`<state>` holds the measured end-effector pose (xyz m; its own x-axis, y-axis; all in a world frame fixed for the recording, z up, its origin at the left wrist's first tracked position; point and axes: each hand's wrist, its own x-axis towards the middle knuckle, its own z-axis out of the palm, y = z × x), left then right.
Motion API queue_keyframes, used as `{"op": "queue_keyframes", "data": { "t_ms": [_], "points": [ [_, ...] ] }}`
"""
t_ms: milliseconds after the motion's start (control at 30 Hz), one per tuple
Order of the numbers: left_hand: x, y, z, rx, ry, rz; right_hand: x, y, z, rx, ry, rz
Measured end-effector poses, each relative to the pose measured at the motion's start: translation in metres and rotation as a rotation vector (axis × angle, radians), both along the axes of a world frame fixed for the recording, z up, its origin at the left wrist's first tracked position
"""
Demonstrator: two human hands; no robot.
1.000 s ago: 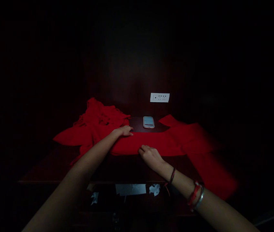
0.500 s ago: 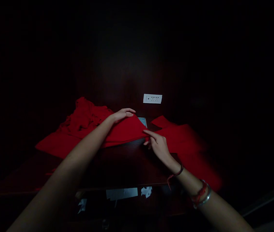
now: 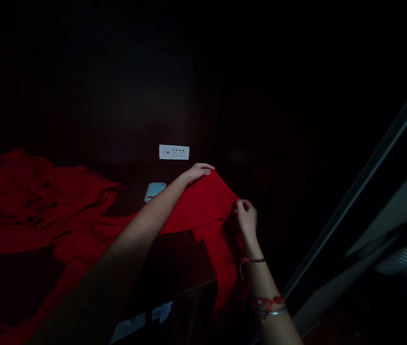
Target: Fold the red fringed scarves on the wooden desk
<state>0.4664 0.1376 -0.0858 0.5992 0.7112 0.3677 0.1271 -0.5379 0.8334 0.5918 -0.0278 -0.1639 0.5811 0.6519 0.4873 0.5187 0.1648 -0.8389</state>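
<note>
Left hand (image 3: 203,171) and right hand (image 3: 247,218) now pinch the red scarf (image 3: 208,199) farther along, shifting work to the stretch between them.

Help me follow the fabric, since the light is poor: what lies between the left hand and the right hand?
Red cloth spans from the left hand to the right hand, its upper edge slanting down, as the head view shows.

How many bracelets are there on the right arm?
3: a thin cord nearest the right hand, then a red band and a silver bangle farther up. More may be hidden.
</note>
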Motion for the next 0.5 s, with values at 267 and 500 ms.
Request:
{"op": "queue_keyframes", "data": {
  "t_ms": [267,500],
  "points": [
    [0.055,0.003,-0.06,0.249,0.309,0.126,0.016,0.001,-0.043,-0.319,-0.313,-0.214],
    [-0.036,-0.058,-0.078,0.734,0.516,0.254,0.007,-0.008,-0.036,-0.308,-0.501,-0.274]
  ]
}}
